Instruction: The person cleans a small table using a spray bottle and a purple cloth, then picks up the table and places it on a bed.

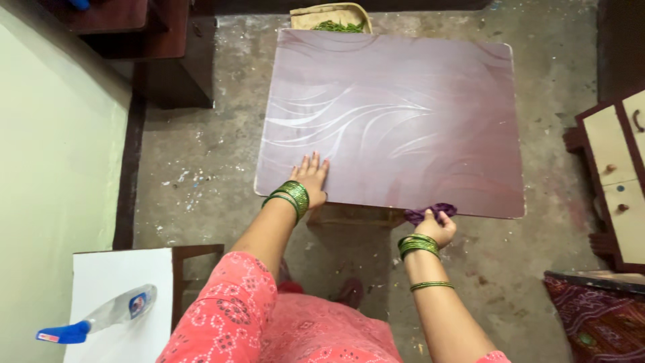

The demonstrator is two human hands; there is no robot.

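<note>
A low table with a dark maroon top and pale swirl pattern (403, 114) stands on the concrete floor in front of me. My left hand (311, 176) lies flat, fingers spread, on the near left part of the top. Green bangles ring that wrist. My right hand (437, 227) is at the near edge of the table, closed around a crumpled purple cloth (430, 212) that touches the edge. Green bangles sit on that wrist too.
A spray bottle with a blue trigger (101, 317) lies on a white surface (134, 275) at lower left. A basket of green beans (336, 20) sits behind the table. Dark wooden furniture (168, 54) is at upper left, a cream cabinet (618, 168) at right, a green wall (54, 168) at left.
</note>
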